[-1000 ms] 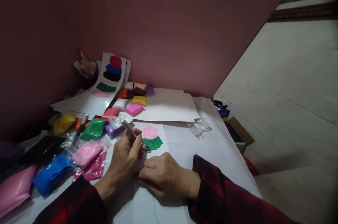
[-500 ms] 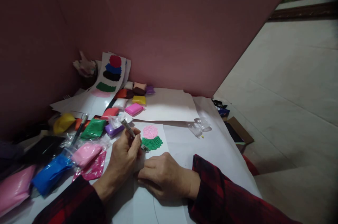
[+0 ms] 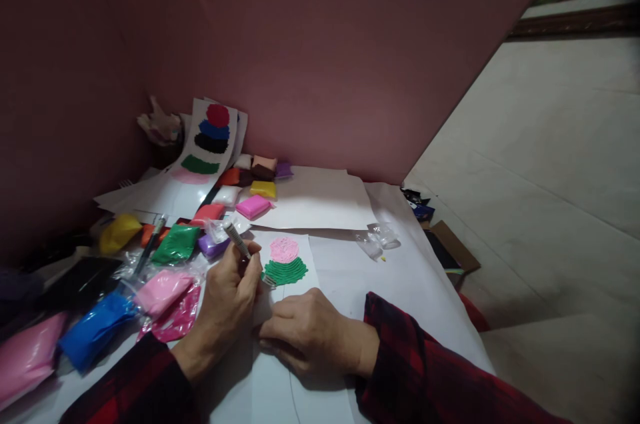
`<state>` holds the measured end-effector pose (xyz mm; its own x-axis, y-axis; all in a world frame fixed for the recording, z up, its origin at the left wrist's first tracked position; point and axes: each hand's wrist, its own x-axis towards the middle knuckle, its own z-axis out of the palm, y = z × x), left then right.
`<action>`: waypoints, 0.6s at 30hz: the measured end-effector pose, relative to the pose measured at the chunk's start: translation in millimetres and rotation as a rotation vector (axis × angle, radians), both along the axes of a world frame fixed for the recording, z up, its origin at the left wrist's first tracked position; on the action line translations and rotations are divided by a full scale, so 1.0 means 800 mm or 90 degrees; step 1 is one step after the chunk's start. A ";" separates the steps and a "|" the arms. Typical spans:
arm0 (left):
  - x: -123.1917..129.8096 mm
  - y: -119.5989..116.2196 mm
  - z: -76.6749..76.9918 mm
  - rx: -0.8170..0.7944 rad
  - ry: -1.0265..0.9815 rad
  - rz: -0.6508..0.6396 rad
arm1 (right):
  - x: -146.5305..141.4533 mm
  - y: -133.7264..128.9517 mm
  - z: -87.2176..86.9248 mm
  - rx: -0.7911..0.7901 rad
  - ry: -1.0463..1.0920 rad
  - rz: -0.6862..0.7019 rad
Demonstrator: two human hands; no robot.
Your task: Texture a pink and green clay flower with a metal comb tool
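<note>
My left hand (image 3: 231,291) is closed around a fork (image 3: 236,239) with a pale patterned handle that sticks up past the fingers. Its metal tines are at the lower left edge of a ridged green clay shape (image 3: 287,272). Touching that shape from above is a round pink clay piece (image 3: 284,249). Both lie on a white paper strip (image 3: 273,371) with a thin curved line running down it. My right hand (image 3: 313,334) rests on the strip below the green clay, fingers curled under; whatever they may hold is hidden.
Clay packets, among them a green one (image 3: 176,244) and a blue one (image 3: 97,331), crowd the left. Behind them leans a sheet with coloured shapes (image 3: 213,137). White sheets (image 3: 320,201) lie at the back, near a crumpled clear wrapper (image 3: 377,239).
My left hand and the fork have shifted slightly left, and the tines now lie nearer the green clay's left edge. My right hand has hardly moved.
</note>
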<state>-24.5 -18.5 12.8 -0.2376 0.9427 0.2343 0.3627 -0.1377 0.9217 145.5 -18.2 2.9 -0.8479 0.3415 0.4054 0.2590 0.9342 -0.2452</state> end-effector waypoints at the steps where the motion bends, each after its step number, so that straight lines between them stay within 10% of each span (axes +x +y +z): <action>1: 0.000 -0.001 0.000 0.000 -0.009 0.005 | 0.000 0.000 0.000 -0.001 -0.001 0.000; 18: 0.009 -0.003 0.007 -0.005 -0.048 -0.034 | -0.001 -0.001 0.001 0.004 -0.006 -0.008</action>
